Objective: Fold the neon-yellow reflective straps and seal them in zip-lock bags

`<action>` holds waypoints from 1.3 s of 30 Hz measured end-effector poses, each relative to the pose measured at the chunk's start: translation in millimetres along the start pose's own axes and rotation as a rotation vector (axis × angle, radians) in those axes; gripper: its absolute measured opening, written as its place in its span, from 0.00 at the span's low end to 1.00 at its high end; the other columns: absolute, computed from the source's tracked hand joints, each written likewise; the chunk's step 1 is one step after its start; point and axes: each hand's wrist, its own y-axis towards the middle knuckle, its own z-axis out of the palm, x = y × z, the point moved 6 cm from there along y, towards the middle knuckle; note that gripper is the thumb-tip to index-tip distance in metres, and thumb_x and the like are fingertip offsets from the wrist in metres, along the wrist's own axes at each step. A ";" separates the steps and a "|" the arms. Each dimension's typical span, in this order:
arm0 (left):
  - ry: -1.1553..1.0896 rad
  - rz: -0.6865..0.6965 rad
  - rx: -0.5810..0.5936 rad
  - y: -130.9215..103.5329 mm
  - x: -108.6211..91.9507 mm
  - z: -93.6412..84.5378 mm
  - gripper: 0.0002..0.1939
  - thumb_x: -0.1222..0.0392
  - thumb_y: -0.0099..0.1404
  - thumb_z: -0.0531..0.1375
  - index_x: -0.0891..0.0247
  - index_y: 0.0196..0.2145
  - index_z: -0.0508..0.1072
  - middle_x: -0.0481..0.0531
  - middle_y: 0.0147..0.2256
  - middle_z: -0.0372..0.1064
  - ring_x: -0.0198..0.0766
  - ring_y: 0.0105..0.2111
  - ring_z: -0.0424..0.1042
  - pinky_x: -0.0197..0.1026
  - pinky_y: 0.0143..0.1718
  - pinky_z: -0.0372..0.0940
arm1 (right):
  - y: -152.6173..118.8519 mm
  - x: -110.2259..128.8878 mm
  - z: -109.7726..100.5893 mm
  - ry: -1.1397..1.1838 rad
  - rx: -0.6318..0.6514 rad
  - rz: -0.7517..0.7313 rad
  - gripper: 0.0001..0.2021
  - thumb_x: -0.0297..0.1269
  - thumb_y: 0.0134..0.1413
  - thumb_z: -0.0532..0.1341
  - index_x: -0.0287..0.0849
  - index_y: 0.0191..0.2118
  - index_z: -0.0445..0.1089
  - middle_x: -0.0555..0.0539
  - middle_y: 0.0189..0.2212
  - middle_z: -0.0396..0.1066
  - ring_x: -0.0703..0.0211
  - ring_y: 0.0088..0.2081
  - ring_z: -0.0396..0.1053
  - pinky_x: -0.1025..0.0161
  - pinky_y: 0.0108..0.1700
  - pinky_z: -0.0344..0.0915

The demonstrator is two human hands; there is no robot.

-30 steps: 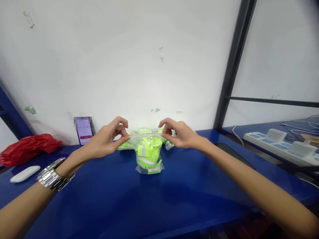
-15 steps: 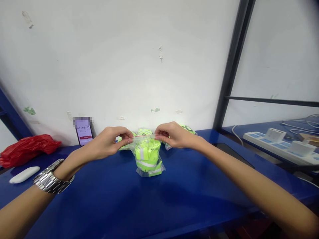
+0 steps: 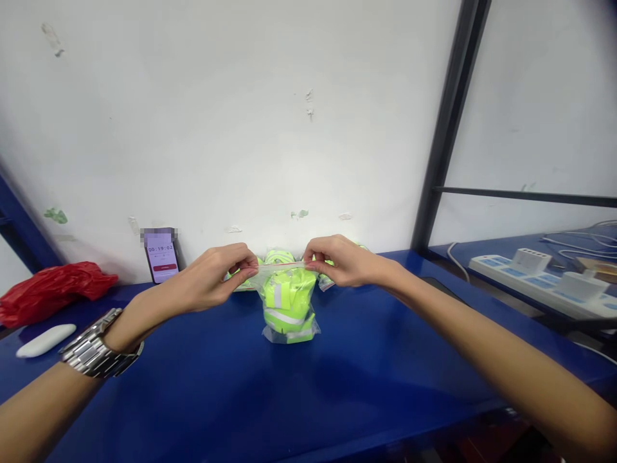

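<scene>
Clear zip bag (image 3: 289, 321) packed with folded yellow-green reflective fabric (image 3: 284, 296): upright on the blue table (image 3: 216, 392), right of the phone (image 3: 162, 256) and nearer the wearer than it. Left hand (image 3: 219, 273) pinches the left top corner, thumb against fingers; right hand (image 3: 340, 260) pinches the right one. Both grips narrow, top strip (image 3: 280, 266) roughly straight between them. Similar bundles (image 3: 279, 256) sit behind it, right of the phone. Red plastic bag (image 3: 58, 292) lies left of the phone.

Handling, judged by eye: light load, soft fill, should squash without harm; nothing looks fragile. Film looks thin, floppy, probably slick, so a fingertip pinch could slip. Corners suit keeping the strip taut. For carrying, the packed body below the strip is the better hold: more bulk, less strain on the film.
</scene>
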 end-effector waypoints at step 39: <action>0.158 0.202 -0.031 3.3 -21.2 11.4 0.10 0.64 0.70 0.45 0.63 0.35 0.64 0.52 0.29 0.61 0.36 0.27 0.61 0.39 0.30 0.57 | -0.7 12.5 11.8 -0.239 0.091 -0.068 0.05 0.28 0.63 0.49 0.40 0.37 0.59 0.45 0.32 0.62 0.60 0.30 0.56 0.62 0.31 0.53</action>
